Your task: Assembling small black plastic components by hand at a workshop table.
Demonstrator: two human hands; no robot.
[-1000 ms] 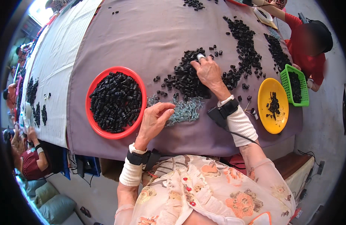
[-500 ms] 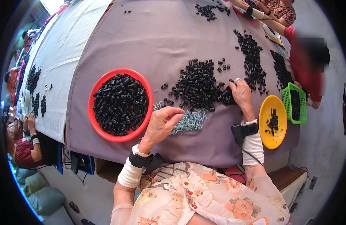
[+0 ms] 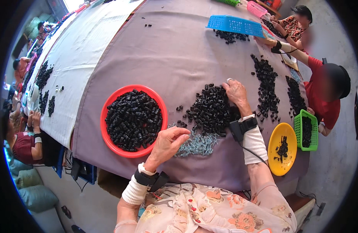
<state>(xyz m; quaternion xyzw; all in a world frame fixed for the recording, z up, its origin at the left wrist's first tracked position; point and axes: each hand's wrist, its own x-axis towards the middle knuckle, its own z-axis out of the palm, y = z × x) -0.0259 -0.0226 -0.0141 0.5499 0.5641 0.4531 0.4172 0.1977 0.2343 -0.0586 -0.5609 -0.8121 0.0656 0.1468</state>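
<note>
A heap of small black plastic tubular pieces (image 3: 210, 110) lies on the mauve cloth. My right hand (image 3: 237, 94) rests against its far right edge, fingers bent and slightly apart, with nothing visibly gripped. A white covering shows on one of its fingertips. My left hand (image 3: 168, 144) hovers near the heap's near left side, thumb and fingers brought together; whatever may be between them is hidden. Just right of its fingertips lies a spread of small silvery-blue screws (image 3: 198, 145). Left of the heap stands a red basin (image 3: 105, 134) filled with similar black pieces.
Right of my right forearm are a yellow plate (image 3: 278, 165) with black bits and a green basket (image 3: 314, 145). Across the table, a person in red holds a tilted blue basket (image 3: 235, 24) above more black pieces. More people sit along the left side.
My right hand has moved away from me along the heap's right side, and the heap is more compact at its far edge. A blue basket has come into view. The whole view has shifted.
</note>
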